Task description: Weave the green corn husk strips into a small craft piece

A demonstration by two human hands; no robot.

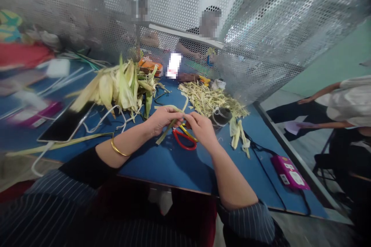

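Observation:
Pinched between my left hand and my right hand is a strip of pale green corn husk. Its ends stick out above and below my fingers. Both hands are closed and close together over the blue table. Just below them lies a pair of scissors with red and yellow handles; its blades are hidden. A pile of corn husks is beyond my left hand. Past my right hand spreads a heap of husk scraps, with a dark round spool-like thing at its near edge.
A tablet or large phone with a white cable lies at left. A pink power strip with black cords is near the right edge. A perforated metal screen closes off the back, with people behind it. Another person is at far right.

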